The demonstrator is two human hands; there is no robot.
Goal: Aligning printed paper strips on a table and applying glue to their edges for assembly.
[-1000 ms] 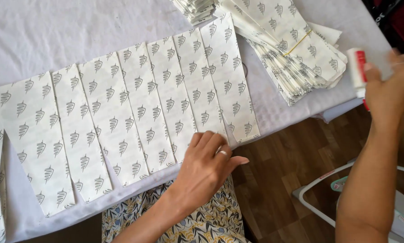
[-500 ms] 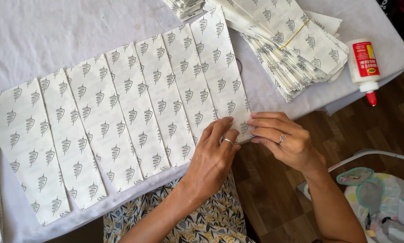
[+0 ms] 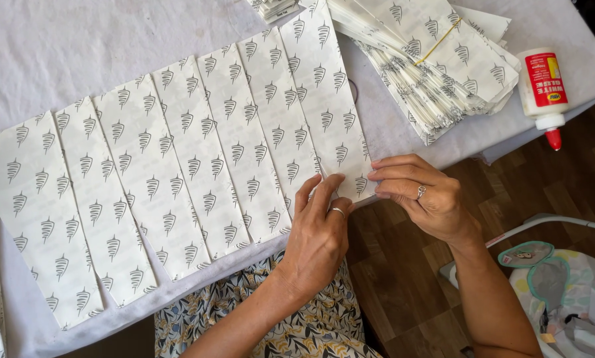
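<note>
Both hands meet at the near end of the last paper strip (image 3: 324, 99) in the fanned row; the left hand (image 3: 321, 235) lies flat, fingers pressing its lower edge; the right hand (image 3: 420, 195) pinches the corner just beside it; the strip's long axis runs away from them up the table (image 3: 78, 53); a glue bottle (image 3: 541, 86) stands well off to the right hand's far side.

Left of left hand (image 3: 321, 232): overlapping paper strips (image 3: 178, 166) covered the table.
Beyond right hand (image 3: 420, 195): bare cloth (image 3: 384, 136), then stacked sheets (image 3: 437, 66), glue bottle (image 3: 543, 89).
</note>
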